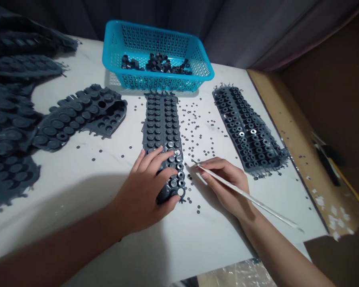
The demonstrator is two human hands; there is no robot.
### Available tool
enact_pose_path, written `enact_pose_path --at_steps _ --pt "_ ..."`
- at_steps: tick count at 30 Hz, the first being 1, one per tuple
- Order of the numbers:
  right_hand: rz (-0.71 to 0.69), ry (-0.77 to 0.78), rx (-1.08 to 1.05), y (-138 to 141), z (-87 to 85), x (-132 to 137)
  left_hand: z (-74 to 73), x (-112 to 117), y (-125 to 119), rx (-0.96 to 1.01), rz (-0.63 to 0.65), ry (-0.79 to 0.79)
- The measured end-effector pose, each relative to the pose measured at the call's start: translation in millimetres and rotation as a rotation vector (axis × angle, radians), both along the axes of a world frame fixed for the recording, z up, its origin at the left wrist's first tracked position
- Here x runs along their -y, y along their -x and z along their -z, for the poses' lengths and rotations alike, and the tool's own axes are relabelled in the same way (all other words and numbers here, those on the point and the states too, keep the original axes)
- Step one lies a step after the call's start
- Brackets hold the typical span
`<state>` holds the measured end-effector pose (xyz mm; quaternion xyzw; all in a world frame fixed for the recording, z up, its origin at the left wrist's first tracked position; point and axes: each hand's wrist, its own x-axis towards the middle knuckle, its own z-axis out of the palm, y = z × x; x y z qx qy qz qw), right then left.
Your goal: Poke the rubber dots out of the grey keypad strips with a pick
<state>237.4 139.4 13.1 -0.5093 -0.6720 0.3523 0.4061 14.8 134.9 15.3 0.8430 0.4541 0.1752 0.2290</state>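
Observation:
My left hand (146, 183) lies over the near end of a dark grey moulded rubber sheet (161, 115) with rows of round studs. Its fingers spread across the studs, and the thumb grips the near edge. Part of the sheet is hidden under the palm. Some studs by the fingers show pale rings, and one near the thumb has a white top. My right hand (227, 181), just right of the sheet, pinches a slim white stick (251, 198) with a thin dark tip. That tip points at the sheet's right edge, apart from it. Small dark discs (193, 139) lie scattered between them.
A blue perforated basket (158, 81) holding small black pieces stands at the back. Another studded sheet (248, 131) lies at right, and more sheets (74, 111) are heaped at left. Beyond the white table's (275, 223) right edge are white scraps (336, 215) and dark-handled tools (327, 163).

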Motion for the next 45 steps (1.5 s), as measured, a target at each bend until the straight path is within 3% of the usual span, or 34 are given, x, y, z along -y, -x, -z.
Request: enact_pose_path --at_steps 4,8,12,14,19,23,28,31,34,40,42,45 --pt "-0.169 -0.175 0.118 5 0.1 -9 2.2 1 0 0.004 -0.007 -0.029" --pt "-0.303 -0.279 0.194 7 7.7 -13 2.9 6 0 0.022 0.013 -0.261" --pt "-0.305 -0.342 0.240 8 14.8 -13 1.0 27 -3 0.014 0.297 -0.419" --pt "-0.301 -0.356 0.254 8 16.2 -13 3.2 42 -6 0.002 0.356 -0.407" --pt "-0.300 -0.373 0.321 9 15.2 -13 16.4 67 -10 -0.115 0.270 -0.388" --pt "-0.322 -0.441 0.393 9 14.4 -16 19.5 69 -8 -0.150 0.291 -0.258" --pt "-0.400 -0.569 0.537 7 17.6 -24 11.4 66 -7 -0.108 0.310 -0.055" --pt "-0.433 -0.554 0.579 5 20.3 -32 6.7 66 -8 -0.088 0.304 0.005" --pt "-0.356 -0.506 0.540 0 20.2 -47 4.8 67 -8 -0.070 0.292 0.017" --pt "-0.004 -0.507 0.412 -2 7.9 -65 5.1 68 -7 -0.060 0.303 0.018" --pt "-0.034 -0.461 0.341 4 5.7 -60 5.1 67 -7 -0.056 0.303 0.012" --pt "-0.190 -0.329 0.216 13 7.7 -50 4.5 66 -7 -0.065 0.303 0.015"
